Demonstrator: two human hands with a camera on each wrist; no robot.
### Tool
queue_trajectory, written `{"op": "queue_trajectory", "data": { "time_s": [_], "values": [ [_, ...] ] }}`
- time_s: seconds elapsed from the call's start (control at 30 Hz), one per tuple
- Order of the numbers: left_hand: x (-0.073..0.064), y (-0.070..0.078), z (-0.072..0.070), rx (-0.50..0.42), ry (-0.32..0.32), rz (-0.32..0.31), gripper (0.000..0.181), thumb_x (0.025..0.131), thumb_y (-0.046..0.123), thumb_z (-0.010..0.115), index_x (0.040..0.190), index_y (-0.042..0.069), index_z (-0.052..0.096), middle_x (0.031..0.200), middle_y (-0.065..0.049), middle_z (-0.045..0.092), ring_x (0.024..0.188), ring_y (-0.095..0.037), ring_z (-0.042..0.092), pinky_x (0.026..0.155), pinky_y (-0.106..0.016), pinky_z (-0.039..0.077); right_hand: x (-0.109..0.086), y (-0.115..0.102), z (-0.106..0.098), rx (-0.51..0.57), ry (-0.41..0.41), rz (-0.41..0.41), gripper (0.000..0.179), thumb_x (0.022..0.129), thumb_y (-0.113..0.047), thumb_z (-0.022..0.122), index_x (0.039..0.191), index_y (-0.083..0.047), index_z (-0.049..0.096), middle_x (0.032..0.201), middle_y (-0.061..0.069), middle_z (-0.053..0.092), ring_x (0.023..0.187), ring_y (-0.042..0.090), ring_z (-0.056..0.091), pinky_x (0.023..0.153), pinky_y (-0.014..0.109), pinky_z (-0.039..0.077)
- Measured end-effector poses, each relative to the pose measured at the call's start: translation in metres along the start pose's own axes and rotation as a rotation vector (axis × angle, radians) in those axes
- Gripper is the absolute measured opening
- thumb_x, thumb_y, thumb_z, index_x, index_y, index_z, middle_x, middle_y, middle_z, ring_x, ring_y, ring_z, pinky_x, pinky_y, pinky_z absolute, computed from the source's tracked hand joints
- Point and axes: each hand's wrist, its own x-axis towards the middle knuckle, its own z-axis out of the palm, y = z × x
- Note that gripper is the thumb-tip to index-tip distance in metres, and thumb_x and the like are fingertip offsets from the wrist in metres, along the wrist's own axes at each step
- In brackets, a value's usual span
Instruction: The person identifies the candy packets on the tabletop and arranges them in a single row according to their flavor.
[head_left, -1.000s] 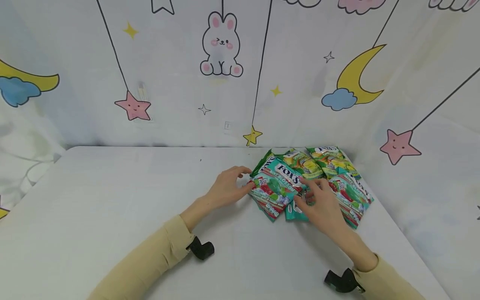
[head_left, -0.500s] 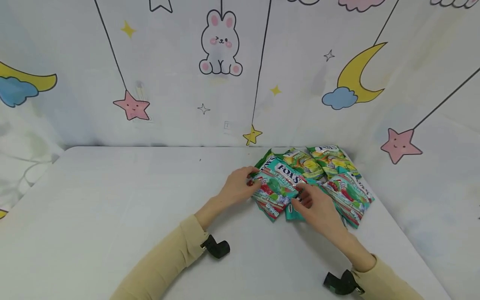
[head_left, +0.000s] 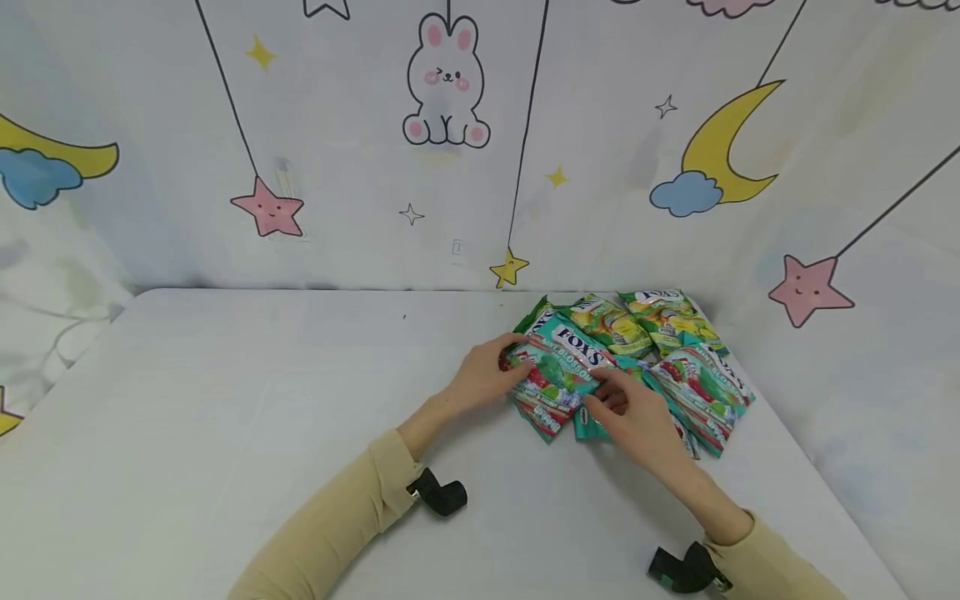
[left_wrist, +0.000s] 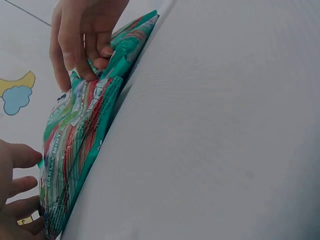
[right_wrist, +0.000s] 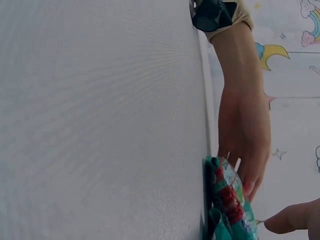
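Note:
In the head view a teal Fox's candy bag [head_left: 558,375] lies on top of a pile of bags. My left hand [head_left: 483,371] grips its left edge, thumb over the printed face and fingers round the side. At the right edge, my right hand [head_left: 633,417] touches the bag with index finger and thumb apart, the other fingers bent beneath. Under it a green bag [head_left: 536,317] shows at the upper left, and another teal bag [head_left: 591,423] is mostly hidden below. The left wrist view shows the bag's striped lower side [left_wrist: 75,150] close over the table.
Two yellow-green candy bags [head_left: 611,325] [head_left: 671,318] lie behind, toward the table's back right corner. One more teal bag [head_left: 701,392] sits to the right of my right hand. The white table [head_left: 262,417] ends at a patterned backdrop [head_left: 345,150].
My left hand has moved right onto the bag's left edge. My right hand's fingers have drawn slightly down and in along the right edge. The bags have hardly moved.

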Motion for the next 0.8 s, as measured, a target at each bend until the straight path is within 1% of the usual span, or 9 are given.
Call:
{"op": "queue_trajectory", "data": {
  "time_s": [0.07, 0.17, 0.37, 0.47, 0.53, 0.63, 0.8],
  "values": [
    [0.0005, -0.001, 0.0002, -0.035, -0.004, -0.013, 0.048, 0.098, 0.031, 0.06, 0.143, 0.015, 0.053, 0.138, -0.009, 0.06, 0.112, -0.021, 0.058, 0.096, -0.038, 0.05, 0.0001, 0.0003, -0.0001, 0.005, -0.009, 0.006, 0.039, 0.096, -0.022, 0.066, 0.132, -0.007, 0.061, 0.096, 0.005, 0.068, 0.083, 0.017, 0.065, 0.069, 0.025, 0.052],
    [0.0016, -0.0036, 0.0007, -0.073, -0.005, -0.013, 0.046, 0.098, 0.029, 0.061, 0.142, 0.015, 0.054, 0.139, -0.009, 0.059, 0.111, -0.022, 0.057, 0.094, -0.036, 0.05, 0.0006, 0.0007, -0.0002, 0.017, -0.032, 0.026, 0.04, 0.097, -0.024, 0.065, 0.133, -0.008, 0.061, 0.096, 0.005, 0.07, 0.082, 0.017, 0.065, 0.065, 0.026, 0.051],
    [0.0023, -0.0071, 0.0011, -0.086, 0.007, 0.004, 0.045, 0.098, 0.026, 0.062, 0.141, 0.014, 0.055, 0.133, -0.009, 0.062, 0.101, -0.019, 0.058, 0.082, -0.028, 0.05, 0.0011, -0.0016, -0.0002, 0.068, -0.077, 0.07, 0.042, 0.097, -0.031, 0.065, 0.135, -0.011, 0.061, 0.098, 0.005, 0.072, 0.083, 0.016, 0.066, 0.058, 0.026, 0.049],
    [0.0018, -0.0071, 0.0005, -0.092, 0.005, 0.017, 0.046, 0.098, 0.025, 0.062, 0.142, 0.013, 0.054, 0.13, -0.01, 0.064, 0.098, -0.019, 0.059, 0.079, -0.026, 0.05, 0.001, -0.0017, -0.0006, 0.113, -0.092, 0.08, 0.041, 0.098, -0.032, 0.064, 0.134, -0.013, 0.062, 0.099, 0.006, 0.073, 0.08, 0.016, 0.067, 0.056, 0.028, 0.049],
    [0.0015, -0.0069, 0.0003, -0.097, -0.002, 0.025, 0.046, 0.099, 0.024, 0.061, 0.142, 0.012, 0.054, 0.131, -0.01, 0.063, 0.1, -0.019, 0.06, 0.081, -0.027, 0.051, 0.001, -0.0009, -0.0011, 0.14, -0.105, 0.086, 0.04, 0.098, -0.033, 0.063, 0.133, -0.014, 0.062, 0.099, 0.006, 0.073, 0.077, 0.015, 0.067, 0.055, 0.028, 0.049],
    [0.001, -0.0066, 0.0003, -0.112, -0.014, 0.034, 0.045, 0.1, 0.023, 0.06, 0.143, 0.012, 0.053, 0.135, -0.011, 0.061, 0.105, -0.021, 0.06, 0.087, -0.03, 0.051, 0.0013, 0.0002, -0.0013, 0.182, -0.128, 0.096, 0.039, 0.098, -0.033, 0.063, 0.132, -0.015, 0.063, 0.096, 0.006, 0.073, 0.072, 0.016, 0.067, 0.055, 0.028, 0.049],
    [0.0001, -0.0076, 0.0016, -0.126, -0.022, 0.035, 0.045, 0.101, 0.023, 0.058, 0.144, 0.013, 0.052, 0.14, -0.011, 0.058, 0.113, -0.022, 0.058, 0.096, -0.036, 0.05, 0.0025, 0.0006, 0.0012, 0.261, -0.192, 0.12, 0.041, 0.098, -0.032, 0.063, 0.135, -0.014, 0.061, 0.093, 0.008, 0.074, 0.072, 0.021, 0.069, 0.059, 0.03, 0.051]
  ]
}}
